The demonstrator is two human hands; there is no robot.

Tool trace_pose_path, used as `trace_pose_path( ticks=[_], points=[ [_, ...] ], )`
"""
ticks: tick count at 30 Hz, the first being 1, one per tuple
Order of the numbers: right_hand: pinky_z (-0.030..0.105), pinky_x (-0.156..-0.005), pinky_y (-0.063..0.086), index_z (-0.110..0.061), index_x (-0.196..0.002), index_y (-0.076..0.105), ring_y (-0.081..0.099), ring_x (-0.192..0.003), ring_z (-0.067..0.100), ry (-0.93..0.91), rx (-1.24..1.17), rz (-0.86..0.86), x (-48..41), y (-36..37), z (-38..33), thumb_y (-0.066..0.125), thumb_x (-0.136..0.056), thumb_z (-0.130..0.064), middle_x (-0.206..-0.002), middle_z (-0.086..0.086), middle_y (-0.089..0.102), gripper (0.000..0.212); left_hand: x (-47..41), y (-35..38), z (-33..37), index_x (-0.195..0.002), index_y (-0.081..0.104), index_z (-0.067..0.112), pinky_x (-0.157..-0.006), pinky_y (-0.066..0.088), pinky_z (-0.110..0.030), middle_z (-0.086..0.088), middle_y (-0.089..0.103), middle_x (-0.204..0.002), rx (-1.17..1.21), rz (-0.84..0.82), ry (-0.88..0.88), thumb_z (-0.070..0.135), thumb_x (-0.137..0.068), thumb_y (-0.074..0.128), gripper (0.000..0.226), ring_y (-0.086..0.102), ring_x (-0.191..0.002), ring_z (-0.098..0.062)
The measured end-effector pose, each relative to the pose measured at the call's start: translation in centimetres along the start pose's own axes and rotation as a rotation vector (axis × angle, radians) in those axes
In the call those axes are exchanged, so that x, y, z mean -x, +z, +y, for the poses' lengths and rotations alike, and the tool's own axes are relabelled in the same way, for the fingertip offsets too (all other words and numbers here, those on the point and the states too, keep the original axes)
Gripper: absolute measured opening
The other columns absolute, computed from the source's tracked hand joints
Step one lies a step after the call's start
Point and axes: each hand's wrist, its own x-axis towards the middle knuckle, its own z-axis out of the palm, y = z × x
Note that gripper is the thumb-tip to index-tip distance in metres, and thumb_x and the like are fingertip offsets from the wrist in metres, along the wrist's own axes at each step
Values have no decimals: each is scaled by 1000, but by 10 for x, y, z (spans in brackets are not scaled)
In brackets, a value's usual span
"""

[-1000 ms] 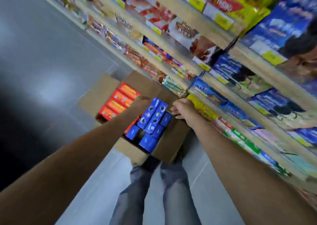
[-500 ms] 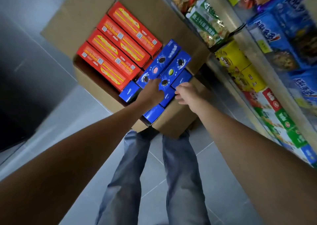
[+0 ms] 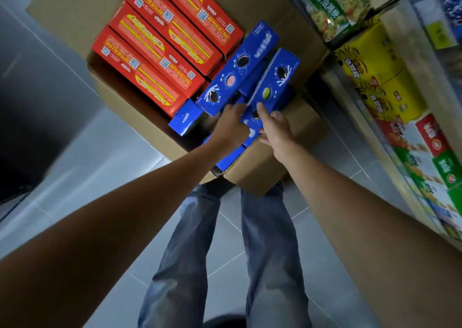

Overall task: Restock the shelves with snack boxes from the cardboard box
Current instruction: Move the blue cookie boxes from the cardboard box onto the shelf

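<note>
Right hand (image 3: 275, 127) grips blue box (image 3: 273, 85), thumb on top; left hand (image 3: 231, 126) touches its side, fingers straight. Red boxes (image 3: 160, 52) at ten o'clock, shelves (image 3: 400, 22) at three.

An open cardboard box (image 3: 260, 175) sat on the grey tile floor (image 3: 75, 177) beside the shelves (image 3: 370, 140). It held red snack boxes (image 3: 155, 52) in a row on the left and blue Oreo boxes (image 3: 237, 67) on the right. The right hand (image 3: 276, 127) pinched the near end of one tilted Oreo box (image 3: 275, 87), thumb on its top face. The left hand (image 3: 231, 127) touched that box's left edge with straight fingers.
</note>
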Motion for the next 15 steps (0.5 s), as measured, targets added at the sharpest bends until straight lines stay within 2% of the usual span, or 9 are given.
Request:
trace_pose_path(
  ticks=[1,3,5,8,11,15],
  points=[
    [42,-100,47,-7,-134,42,55,-118,27,-9,7,14,-2,0,3,57,-89,-46,-134,14,52,61,-2,2,-3,-141,38,11,-74,42,-31,-11,42,-139,39,-53,-10,-10,-83,34,62,45,-126,-25],
    [36,-97,48,-7,-133,42,56,-118,24,-30,3,70,-8,-1,10,66,-85,-40,-133,9,55,63,-5,5,-7,-139,43,16,-73,40,-30,-11,48,-138,87,-156,-23,-15,-81,28,68,47,-127,-24],
    [30,-93,46,-8,-134,42,56,-119,24,-40,-8,122,-14,-4,15,70,-83,-35,-132,8,55,65,-5,5,-8,-140,44,19,-73,41,-31,-10,44,-142,126,-231,-74,-18,-82,23,71,43,-132,-20],
    [30,-90,48,-7,-134,44,58,-116,25,-31,-30,149,-23,-12,24,71,-83,-31,-130,9,57,63,0,11,-6,-140,42,17,-96,41,-35,-7,38,-148,174,-321,-110,-19,-85,24,69,36,-138,-17],
    [34,-82,56,-10,-125,53,65,-102,26,-21,-55,151,-24,-24,30,72,-77,-31,-119,10,64,56,4,16,-3,-134,50,11,-101,36,-30,-10,46,-142,197,-281,-111,-13,-88,31,55,42,-133,-21],
    [44,-77,59,-14,-117,57,69,-91,25,-8,-71,124,-15,-41,40,67,-60,-42,-107,9,69,64,16,11,1,-131,51,6,-100,38,-32,-10,51,-138,146,-160,-88,-9,-90,33,48,46,-129,-24]
  ],
)
